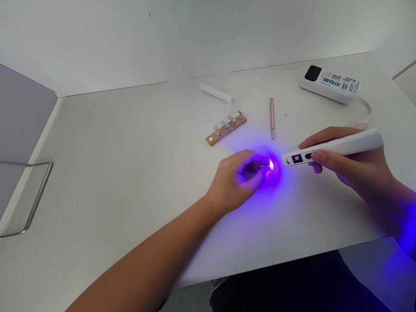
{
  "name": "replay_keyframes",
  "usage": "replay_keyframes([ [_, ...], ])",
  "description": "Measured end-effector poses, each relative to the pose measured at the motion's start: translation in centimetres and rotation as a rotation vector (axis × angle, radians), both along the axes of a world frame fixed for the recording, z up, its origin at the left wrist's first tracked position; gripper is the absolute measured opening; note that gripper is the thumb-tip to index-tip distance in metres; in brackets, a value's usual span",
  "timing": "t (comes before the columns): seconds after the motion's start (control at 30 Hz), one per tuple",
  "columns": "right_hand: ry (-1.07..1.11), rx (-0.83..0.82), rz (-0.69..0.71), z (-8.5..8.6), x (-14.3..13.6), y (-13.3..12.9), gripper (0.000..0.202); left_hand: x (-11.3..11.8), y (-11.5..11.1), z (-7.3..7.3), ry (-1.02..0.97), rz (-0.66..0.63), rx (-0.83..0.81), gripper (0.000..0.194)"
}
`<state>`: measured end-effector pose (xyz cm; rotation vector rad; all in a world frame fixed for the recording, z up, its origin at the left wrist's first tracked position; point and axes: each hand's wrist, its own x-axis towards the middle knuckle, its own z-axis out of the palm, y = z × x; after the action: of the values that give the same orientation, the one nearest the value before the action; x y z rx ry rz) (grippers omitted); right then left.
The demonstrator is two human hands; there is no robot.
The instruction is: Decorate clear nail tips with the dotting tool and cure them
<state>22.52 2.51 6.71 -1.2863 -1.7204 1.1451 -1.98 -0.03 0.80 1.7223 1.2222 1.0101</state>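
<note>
your left grip, seemingly pinching a glowing piece inside the tabletop's edges, may slip if your right grip, clasping the lamp, strays.

The scene is dimly lit by soft greyish light. An intense violet-blue glow is concentrated just left of the white lamp, where the small piece is burnt out by glare and its outline is lost. The left hand is tinted violet at the fingers, and the tabletop is washed blue nearest the lamp. Dark clothing below the lamp is sunk in near-black. Blue haze is also spread to its lower right.
</note>
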Motion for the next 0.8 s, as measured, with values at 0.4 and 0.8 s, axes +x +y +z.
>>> replay_keyframes([
  [0.4, -0.034, -0.02, -0.018, 0.05, -0.03, 0.02, 0.018, -0.05, 0.02, 0.08, 0.01, -0.007, -0.009, 0.014],
  [0.8, 0.001, -0.005, 0.013, -0.13, 0.13, 0.05, 0.013, 0.04, 0.04, 0.22, 0.004, -0.004, -0.008, 0.014],
])
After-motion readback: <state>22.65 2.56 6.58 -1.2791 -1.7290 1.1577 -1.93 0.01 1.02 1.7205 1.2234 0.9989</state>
